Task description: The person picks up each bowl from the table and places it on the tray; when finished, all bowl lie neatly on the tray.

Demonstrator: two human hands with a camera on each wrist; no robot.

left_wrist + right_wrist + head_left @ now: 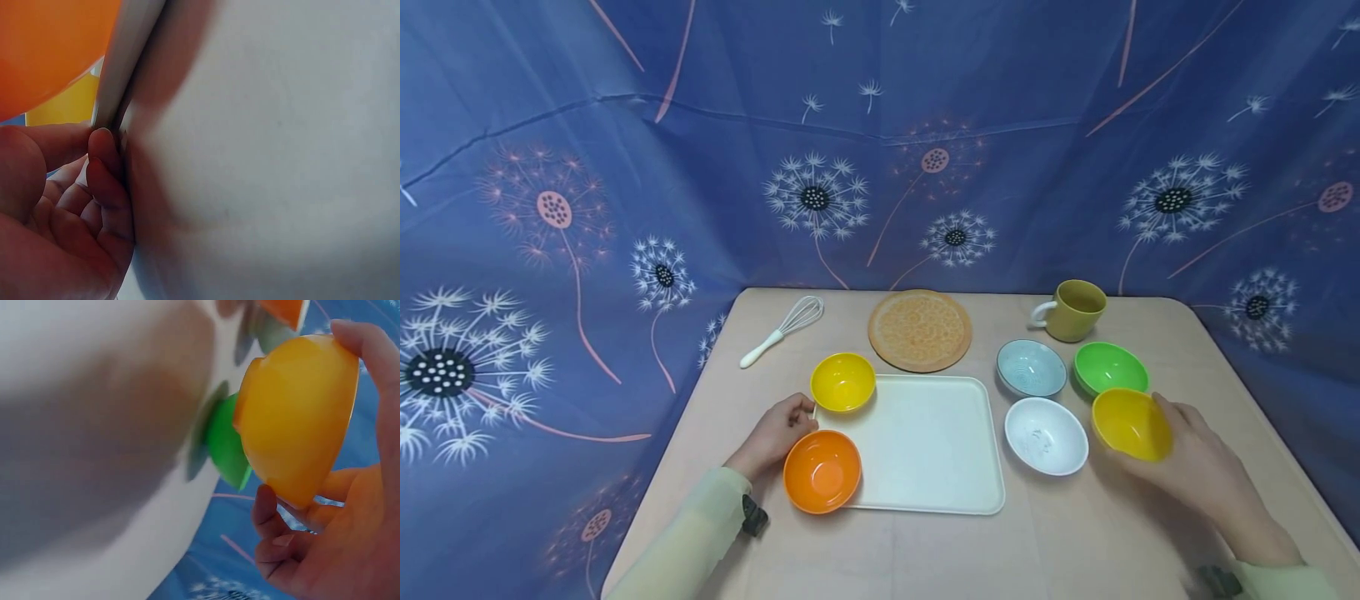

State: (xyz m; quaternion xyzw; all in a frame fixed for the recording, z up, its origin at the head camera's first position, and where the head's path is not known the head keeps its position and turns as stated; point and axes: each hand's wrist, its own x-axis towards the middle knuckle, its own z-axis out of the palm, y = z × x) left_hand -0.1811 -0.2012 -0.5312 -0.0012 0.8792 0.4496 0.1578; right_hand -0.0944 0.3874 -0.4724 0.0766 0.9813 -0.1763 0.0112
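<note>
My right hand (1202, 458) holds a yellow bowl (1131, 425) by its rim, thumb on one side and fingers on the other. In the right wrist view that bowl (300, 419) is raised off the table, its shadow falling below. My left hand (777, 435) pinches the left edge of the white tray (925, 446). The left wrist view shows thumb and fingertips at the tray's rim (125, 69). An orange bowl (822, 472) sits over the tray's front left corner, and a second yellow bowl (843, 382) over its back left corner.
Right of the tray stand a white bowl (1047, 437), a light blue bowl (1032, 368) and a green bowl (1110, 369). Behind them is a mustard mug (1075, 312). A round wooden board (920, 331) and a whisk (782, 331) lie along the back, near the blue curtain (880, 150).
</note>
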